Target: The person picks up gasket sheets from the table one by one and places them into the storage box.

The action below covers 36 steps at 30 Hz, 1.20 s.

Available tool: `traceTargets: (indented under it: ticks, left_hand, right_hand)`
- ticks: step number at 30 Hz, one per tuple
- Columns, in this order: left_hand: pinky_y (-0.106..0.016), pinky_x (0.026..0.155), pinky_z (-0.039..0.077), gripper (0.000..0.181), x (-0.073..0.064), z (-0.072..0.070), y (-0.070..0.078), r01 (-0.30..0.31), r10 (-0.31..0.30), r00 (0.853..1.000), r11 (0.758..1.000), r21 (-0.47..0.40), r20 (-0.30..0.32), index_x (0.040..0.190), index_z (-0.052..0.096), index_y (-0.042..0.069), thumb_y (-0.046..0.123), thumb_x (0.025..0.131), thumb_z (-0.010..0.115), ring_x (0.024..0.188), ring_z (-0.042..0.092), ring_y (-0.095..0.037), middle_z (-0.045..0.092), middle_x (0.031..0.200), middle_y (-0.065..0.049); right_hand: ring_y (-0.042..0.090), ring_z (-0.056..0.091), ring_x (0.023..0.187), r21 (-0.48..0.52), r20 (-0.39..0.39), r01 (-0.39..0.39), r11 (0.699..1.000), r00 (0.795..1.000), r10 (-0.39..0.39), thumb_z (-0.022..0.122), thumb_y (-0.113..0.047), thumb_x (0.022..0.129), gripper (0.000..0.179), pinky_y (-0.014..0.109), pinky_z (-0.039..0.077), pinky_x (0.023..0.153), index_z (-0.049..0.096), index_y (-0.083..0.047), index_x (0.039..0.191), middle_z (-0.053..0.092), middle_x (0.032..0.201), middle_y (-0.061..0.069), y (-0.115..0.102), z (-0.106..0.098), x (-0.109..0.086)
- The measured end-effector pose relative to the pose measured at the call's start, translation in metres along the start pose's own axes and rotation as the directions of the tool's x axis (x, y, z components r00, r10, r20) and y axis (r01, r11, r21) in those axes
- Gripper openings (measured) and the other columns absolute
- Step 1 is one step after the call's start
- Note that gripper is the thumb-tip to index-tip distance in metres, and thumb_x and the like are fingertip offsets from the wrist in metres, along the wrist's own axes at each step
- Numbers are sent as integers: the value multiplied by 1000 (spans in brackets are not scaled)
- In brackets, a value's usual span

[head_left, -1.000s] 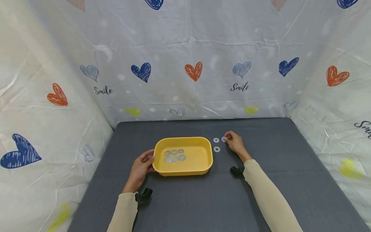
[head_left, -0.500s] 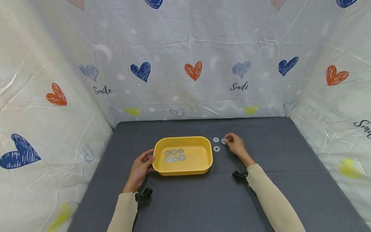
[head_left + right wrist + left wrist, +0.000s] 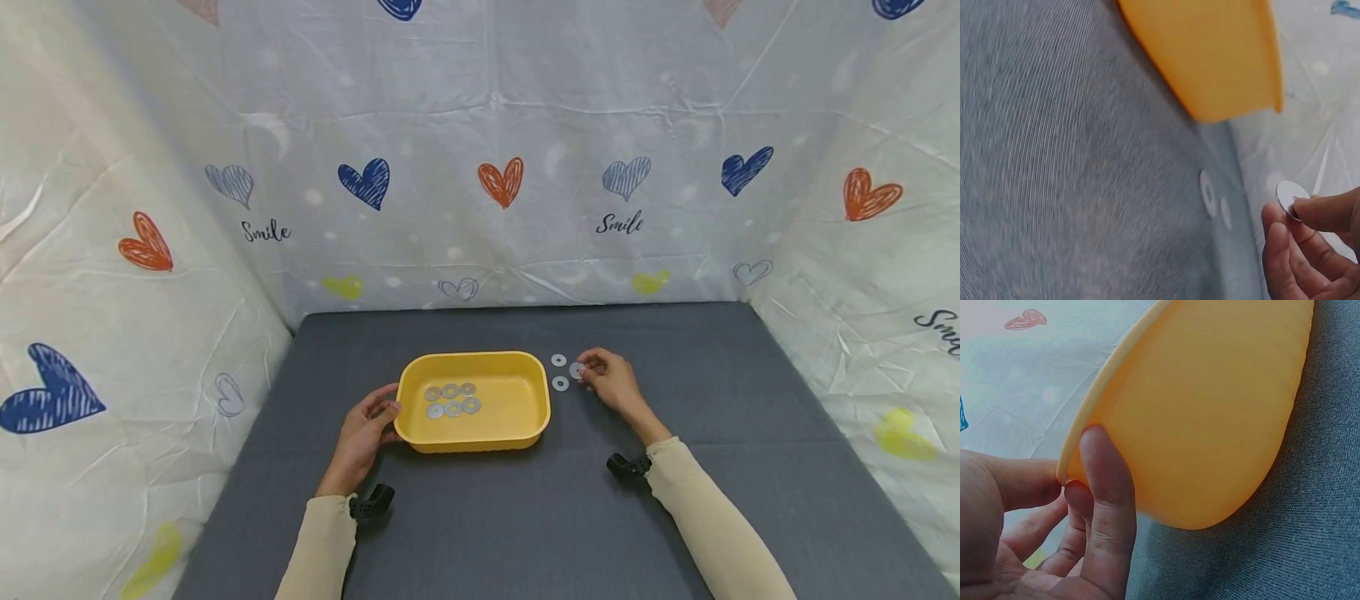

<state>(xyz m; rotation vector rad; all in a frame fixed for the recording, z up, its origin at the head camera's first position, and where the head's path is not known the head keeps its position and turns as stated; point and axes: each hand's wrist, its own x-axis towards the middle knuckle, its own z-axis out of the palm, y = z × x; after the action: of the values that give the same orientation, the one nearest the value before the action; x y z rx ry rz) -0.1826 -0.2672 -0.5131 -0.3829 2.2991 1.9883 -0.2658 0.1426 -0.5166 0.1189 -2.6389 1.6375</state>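
Observation:
A shallow yellow tray (image 3: 502, 400) stands on the dark cloth, with several flat grey washers (image 3: 453, 408) in two rows on its left side. My left hand (image 3: 362, 437) holds its left end, thumb at the rim and fingers (image 3: 1110, 487) against the outer wall. Beyond the tray's right end, my right hand (image 3: 611, 382) pinches a washer (image 3: 1291, 199) between thumb and fingertips, raised off the cloth. Two more washers lie between tray and right hand, a far one (image 3: 558, 360) and a nearer one (image 3: 560, 383).
Dark grey cloth (image 3: 480, 533) covers the table. White sheeting (image 3: 435, 125) printed with hearts hangs behind it and along both sides. A black band piece sits at each wrist, the left (image 3: 372, 502) and the right (image 3: 628, 467).
The right hand has drawn slightly nearer with the pinched washer, which has shifted a little left and toward me. Left hand and tray stay put.

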Motion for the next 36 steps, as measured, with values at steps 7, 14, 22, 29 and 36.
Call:
traceTargets:
  ticks: [7, 14, 22, 29, 36]
  left_hand:
    - [-30, 68, 58, 43, -1, 0, 1, 3, -3, 1000, 1000, -14, 2, 142, 50, 20, 21, 100, 58, 81, 62, -16, 57, 113, -8]
    - [-30, 69, 58, 43, -2, 1, 2, 8, -8, 1000, 1000, -2, -1, 143, 49, 20, 21, 100, 57, 82, 62, -16, 58, 114, -8]
    - [-31, 69, 58, 42, -1, 0, 3, 4, -4, 1000, 1000, -8, 4, 143, 50, 20, 21, 101, 57, 82, 63, -17, 57, 115, -10]
    - [-30, 70, 58, 43, -1, 0, 2, 9, -9, 1000, 1000, 1, 2, 143, 49, 20, 21, 101, 57, 84, 62, -17, 57, 117, -12]
    - [-30, 71, 58, 43, -1, 0, 2, 11, -11, 1000, 1000, 11, -2, 143, 49, 21, 22, 100, 58, 84, 62, -18, 56, 120, -13]
  right_hand:
    - [29, 74, 80, 98, 17, -44, 994, 999, 43, 66, 0, 90, 18, 36, 59, 63, 69, -2, 108, 66, 94, 15, -11, 0, -10]
    - [38, 71, 91, 138, 30, -55, 989, 998, 51, 67, -4, 91, 18, 41, 59, 70, 69, -4, 110, 67, 96, 15, -17, 2, -19]
    - [28, 71, 84, 214, 35, -24, 976, 999, 17, 68, -3, 90, 21, 48, 58, 75, 69, -1, 110, 67, 95, 12, -34, 3, -28]
    - [18, 70, 80, 235, 75, 3, 972, 997, -21, 70, -6, 89, 21, 45, 57, 76, 69, -2, 110, 67, 97, 13, -51, 6, -35]
    - [24, 70, 84, 259, 117, 28, 966, 991, -60, 70, -10, 91, 25, 27, 55, 70, 67, 0, 113, 67, 97, 15, -60, 13, -37]
